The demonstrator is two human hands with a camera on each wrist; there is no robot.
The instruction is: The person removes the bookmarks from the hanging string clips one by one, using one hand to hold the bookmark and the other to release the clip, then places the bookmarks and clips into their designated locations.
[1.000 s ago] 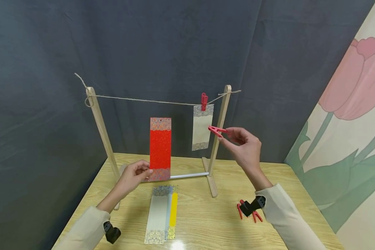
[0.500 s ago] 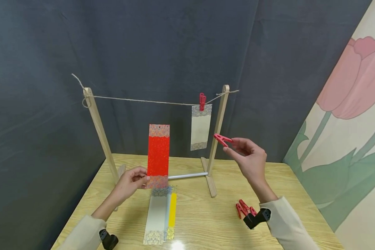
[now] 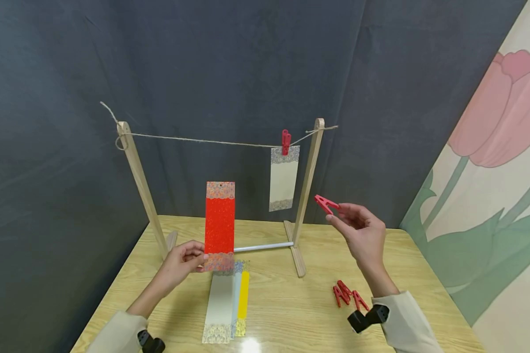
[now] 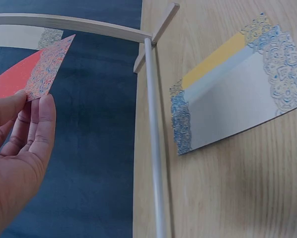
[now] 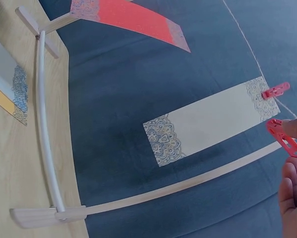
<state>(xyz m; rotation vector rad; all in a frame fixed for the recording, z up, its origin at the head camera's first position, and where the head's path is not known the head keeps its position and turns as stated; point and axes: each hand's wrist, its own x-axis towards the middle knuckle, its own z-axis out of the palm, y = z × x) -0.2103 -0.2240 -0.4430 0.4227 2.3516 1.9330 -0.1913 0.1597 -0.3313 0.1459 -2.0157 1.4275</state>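
Observation:
My left hand (image 3: pixel 179 267) pinches a red card (image 3: pixel 220 220) by its lower left corner and holds it upright below the line. The card has patterned ends and a small hole near its top. To the right, my right hand (image 3: pixel 363 234) pinches a red clothespin (image 3: pixel 326 203) by its handles between thumb and fingers. A cream card (image 3: pixel 284 179) with patterned ends hangs from the string (image 3: pixel 203 141), held by another red clothespin (image 3: pixel 286 142). In the left wrist view, my thumb and fingers grip the patterned end (image 4: pixel 50 69) of the red card.
The string spans two wooden posts (image 3: pixel 306 181), joined low by a pale rod (image 3: pixel 265 247). On the table (image 3: pixel 291 314) lie overlapping white (image 3: pixel 221 304), pale blue and yellow cards (image 3: pixel 244 299). Several red clothespins (image 3: pixel 343 293) lie at the right. A dark curtain (image 3: pixel 229 63) stands behind.
My left hand has lowered the red card and shifted it slightly left, so it overlaps the cards' top edge. My right hand, with its clothespin, has moved right and down, away from the hanging card.

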